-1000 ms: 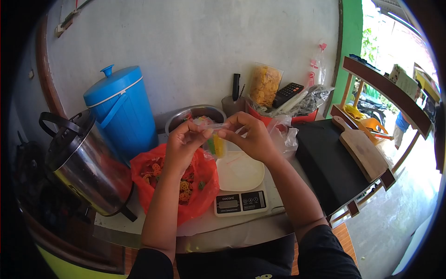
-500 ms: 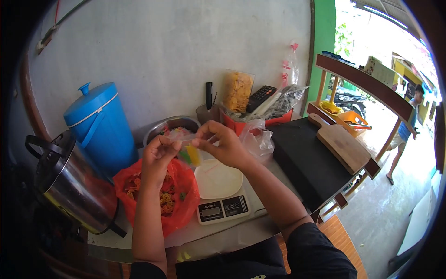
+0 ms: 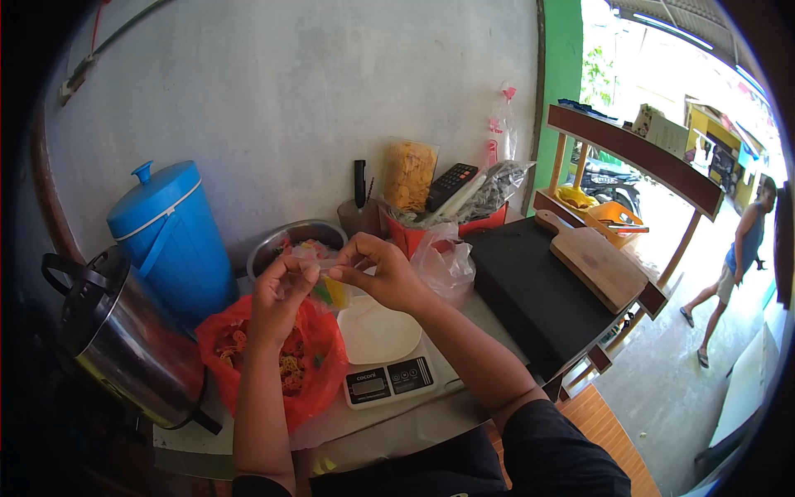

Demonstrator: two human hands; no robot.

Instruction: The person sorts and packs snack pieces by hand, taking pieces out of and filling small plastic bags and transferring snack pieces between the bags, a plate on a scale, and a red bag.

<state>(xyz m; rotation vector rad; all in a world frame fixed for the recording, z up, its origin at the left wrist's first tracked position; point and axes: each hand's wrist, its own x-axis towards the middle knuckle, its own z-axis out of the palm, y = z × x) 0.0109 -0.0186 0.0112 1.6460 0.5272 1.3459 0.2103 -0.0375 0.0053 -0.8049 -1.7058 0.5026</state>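
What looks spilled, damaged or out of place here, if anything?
Nothing visibly spilled or damaged stands out around the kitchen scale. Only mildly odd: the calculator rests at a slant over the red bin, propped among plastic packaging rather than lying flat.

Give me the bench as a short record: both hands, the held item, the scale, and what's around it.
Left hand: thumb and fingers pinching the small clear bag near its top
Right hand: pinching the same bag near its top
Bag contents: yellow visible
Scale: pale, dark panel; reading illegible
Left of scale: red plastic bag with colourful pieces
Behind: steel bowl
Right: wooden board on black surface
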